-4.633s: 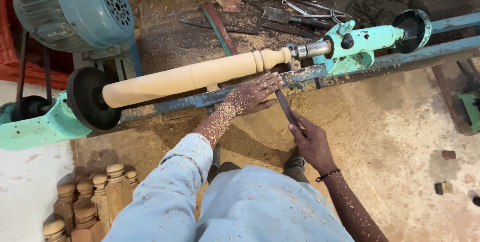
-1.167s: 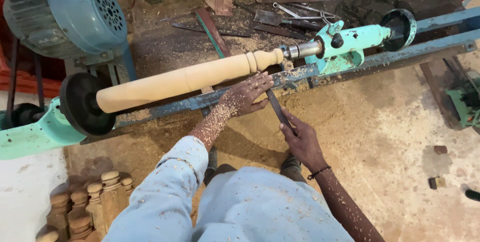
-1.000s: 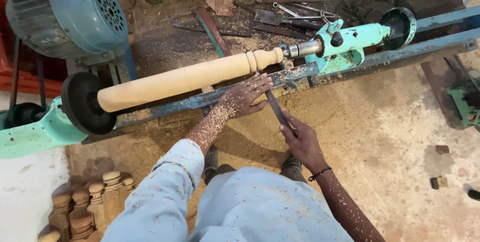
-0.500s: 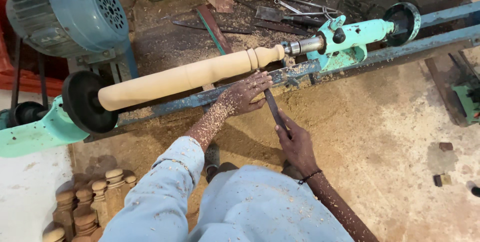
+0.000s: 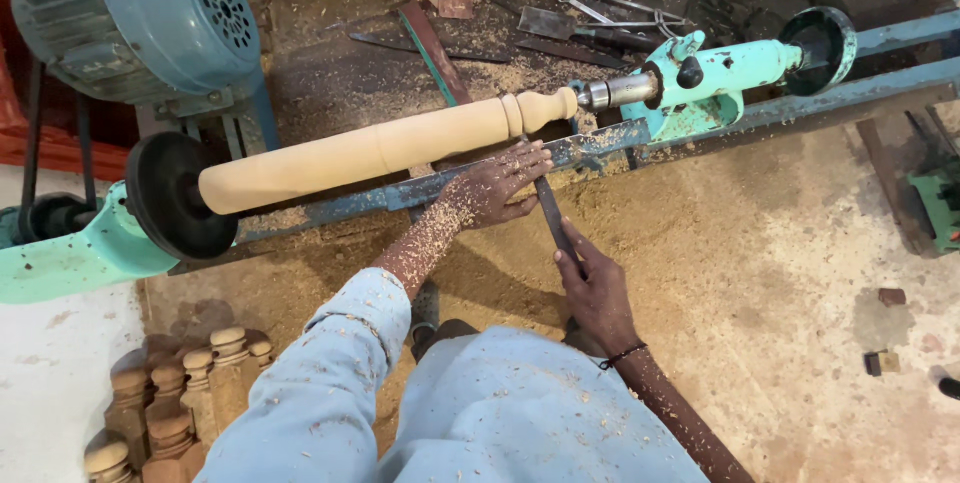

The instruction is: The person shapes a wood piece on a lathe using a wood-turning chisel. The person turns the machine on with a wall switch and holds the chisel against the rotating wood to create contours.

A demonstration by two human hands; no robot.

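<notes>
You're looking at even, soft daylight, bright enough to read the sawdust grain on the floor [image 5: 760, 273]; shadows are faint and fall close beneath the lathe bed [image 5: 420, 193] and the wooden spindle [image 5: 380, 148]; no glare shows. Focus holds sharp across the middle; the top edge darkens, and straight lines bow slightly toward the corners.

no packages, labels, signs or screens visible

The chisel's [image 5: 553, 215] tip is hidden under the left hand [image 5: 492, 186], its handle inside the right hand [image 5: 598, 288]. The electric motor [image 5: 140, 18] and stacked turned spindles [image 5: 175, 398] are cut off by the frame's edges.
</notes>
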